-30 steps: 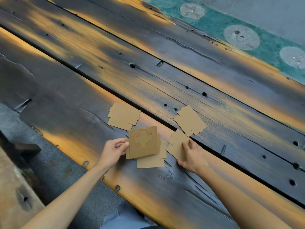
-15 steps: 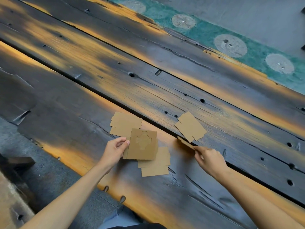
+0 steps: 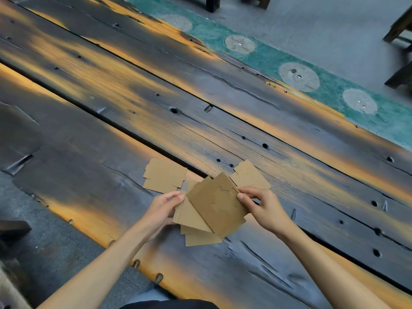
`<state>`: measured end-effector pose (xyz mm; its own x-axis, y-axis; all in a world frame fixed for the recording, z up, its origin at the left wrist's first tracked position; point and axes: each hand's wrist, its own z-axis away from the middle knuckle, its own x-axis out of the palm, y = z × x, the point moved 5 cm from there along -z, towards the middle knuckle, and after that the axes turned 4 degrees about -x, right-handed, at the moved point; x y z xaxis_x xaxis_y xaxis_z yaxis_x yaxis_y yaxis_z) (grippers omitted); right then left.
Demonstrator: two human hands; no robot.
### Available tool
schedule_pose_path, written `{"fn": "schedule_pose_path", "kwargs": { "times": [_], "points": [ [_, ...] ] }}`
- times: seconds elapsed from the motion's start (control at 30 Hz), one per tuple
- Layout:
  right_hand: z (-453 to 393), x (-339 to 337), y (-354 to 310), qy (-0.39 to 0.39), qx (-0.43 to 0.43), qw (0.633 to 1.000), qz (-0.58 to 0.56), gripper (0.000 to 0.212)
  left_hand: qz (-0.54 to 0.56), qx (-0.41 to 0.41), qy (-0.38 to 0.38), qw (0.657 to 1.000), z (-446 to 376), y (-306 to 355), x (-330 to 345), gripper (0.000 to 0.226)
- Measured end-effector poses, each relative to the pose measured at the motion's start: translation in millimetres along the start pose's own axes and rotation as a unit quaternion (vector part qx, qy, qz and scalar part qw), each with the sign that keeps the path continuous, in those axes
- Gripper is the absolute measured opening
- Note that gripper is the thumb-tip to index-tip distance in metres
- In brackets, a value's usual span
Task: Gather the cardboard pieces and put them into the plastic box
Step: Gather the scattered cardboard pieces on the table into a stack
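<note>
Several flat brown cardboard pieces lie on a dark plank table. My left hand pinches the left edge of a fanned stack of cardboard pieces, held just above the table. My right hand grips the stack's right edge, on the top piece with a jagged cut-out. One loose cardboard piece lies to the upper left of the stack. Another loose piece lies beyond my right hand. More pieces lie under the stack. The plastic box is not in view.
A long gap runs between the planks. The table's near edge drops to a grey floor at left. A green strip with round discs borders the far side. Dark wooden furniture legs stand at the top right.
My right hand picked up a cardboard piece from the right and brought it left onto the stack held by my left hand. The stack has lifted and fanned out.
</note>
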<state>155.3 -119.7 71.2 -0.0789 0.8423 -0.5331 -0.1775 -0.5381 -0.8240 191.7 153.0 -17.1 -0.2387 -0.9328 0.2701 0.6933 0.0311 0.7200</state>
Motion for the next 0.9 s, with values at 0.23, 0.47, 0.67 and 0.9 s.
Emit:
{"fn": "schedule_pose_path", "kwargs": {
  "times": [0.23,0.47,0.67,0.9],
  "points": [
    [-8,7,7,-0.008,0.072,0.997,-0.035,0.021,0.085,-0.021,-0.078,0.993,4,7,12,0.032],
    [-2,20,19,-0.014,0.111,0.989,-0.093,0.022,0.153,-0.043,-0.132,0.978,4,8,19,0.04],
    [6,35,21,0.108,0.148,0.952,-0.247,0.03,0.393,-0.018,-0.127,0.91,6,10,25,0.031],
    [14,56,22,0.165,0.155,0.938,-0.262,0.025,0.327,-0.001,-0.071,0.942,6,3,39,0.037]
  ]
}}
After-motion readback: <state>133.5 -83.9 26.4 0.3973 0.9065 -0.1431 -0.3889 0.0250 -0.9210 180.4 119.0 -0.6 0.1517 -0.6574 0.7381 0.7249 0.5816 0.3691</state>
